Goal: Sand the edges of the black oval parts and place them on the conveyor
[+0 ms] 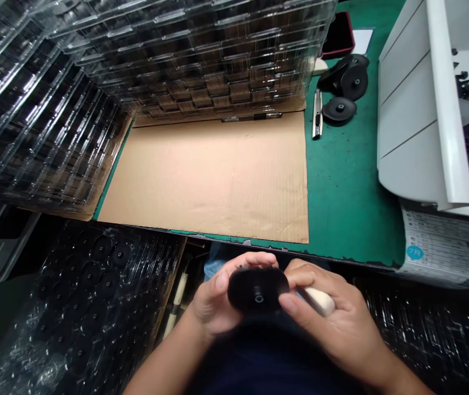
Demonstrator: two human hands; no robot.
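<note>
Close to my body, just below the table's front edge, a round black plastic disc (255, 288) with a small ring at its centre is in my left hand (220, 299). The fingers of that hand are curled around its left side and far rim. My right hand (333, 312) grips a tool with a pale, off-white handle (319, 300), whose working end is hidden behind the disc and fingers. The right thumb and fingertips touch the disc's right edge.
A cardboard sheet (210, 175) lies on the green table (345, 186), with a pen (251, 117) at its back. Clear plastic trays (201, 60) are stacked behind and left. Loose black discs (339, 109), a cutter knife (317, 115) and a white bin (407, 104) stand right. Disc-filled trays (90, 296) sit lower left.
</note>
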